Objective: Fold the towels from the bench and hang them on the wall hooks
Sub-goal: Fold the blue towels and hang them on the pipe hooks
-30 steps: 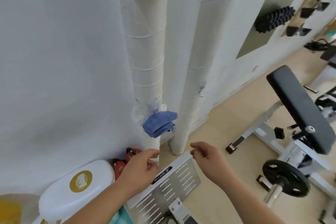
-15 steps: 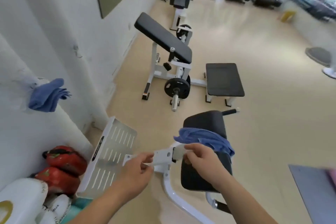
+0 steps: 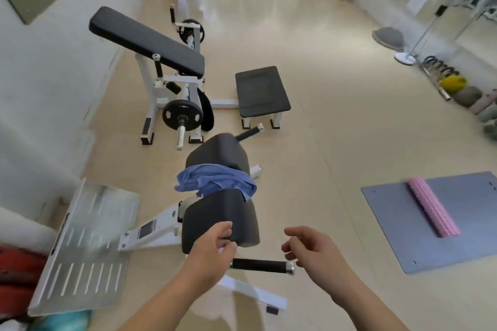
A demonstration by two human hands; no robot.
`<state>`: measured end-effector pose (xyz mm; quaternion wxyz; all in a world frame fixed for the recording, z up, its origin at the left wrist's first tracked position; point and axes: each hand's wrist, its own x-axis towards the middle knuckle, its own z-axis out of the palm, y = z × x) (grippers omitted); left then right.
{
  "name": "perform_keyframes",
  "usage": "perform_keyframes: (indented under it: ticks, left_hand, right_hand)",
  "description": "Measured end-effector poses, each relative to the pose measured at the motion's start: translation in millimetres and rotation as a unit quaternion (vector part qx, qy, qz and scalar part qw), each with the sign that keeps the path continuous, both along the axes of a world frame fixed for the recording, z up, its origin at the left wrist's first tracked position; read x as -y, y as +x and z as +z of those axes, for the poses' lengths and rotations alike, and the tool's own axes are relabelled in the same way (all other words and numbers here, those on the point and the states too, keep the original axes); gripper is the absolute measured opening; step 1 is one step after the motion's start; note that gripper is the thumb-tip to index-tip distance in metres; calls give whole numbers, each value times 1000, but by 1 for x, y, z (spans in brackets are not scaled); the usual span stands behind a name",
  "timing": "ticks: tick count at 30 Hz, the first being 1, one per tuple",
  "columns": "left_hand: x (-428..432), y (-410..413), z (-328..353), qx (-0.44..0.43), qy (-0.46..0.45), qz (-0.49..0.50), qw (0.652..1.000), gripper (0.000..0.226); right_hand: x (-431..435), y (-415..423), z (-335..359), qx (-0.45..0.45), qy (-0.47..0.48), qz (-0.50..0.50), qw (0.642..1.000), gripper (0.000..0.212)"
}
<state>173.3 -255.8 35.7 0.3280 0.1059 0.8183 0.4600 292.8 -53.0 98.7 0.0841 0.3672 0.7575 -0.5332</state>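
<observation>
A crumpled blue towel lies across the gap between the two black pads of the bench in front of me. My left hand hovers just below the near pad, fingers loosely curled, holding nothing. My right hand hangs to the right of the pad above a black handle, fingers relaxed and empty. Both hands are well short of the towel. The wall hooks are out of view.
A metal foot plate stands at lower left beside the white wall. A preacher curl bench with a weight plate and black seat sits beyond. A grey mat with a pink roller lies right.
My view has swung from the wall with the hung blue towel round to the bench. Both hands have dropped lower and spread apart, now near the bench's front pad.
</observation>
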Motion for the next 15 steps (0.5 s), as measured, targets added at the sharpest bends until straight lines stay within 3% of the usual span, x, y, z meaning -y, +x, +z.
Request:
perform_keyframes:
  ticks: [6, 15]
  left_hand:
    - [-31, 19, -5, 26, -30, 55, 998, 48]
    - [-66, -52, -47, 108, -53, 144, 982, 50]
  right_hand:
    - [-47, -14, -15, 19, -7, 52, 998, 24]
    - [-75, -117, -62, 65, 32, 134, 988, 25]
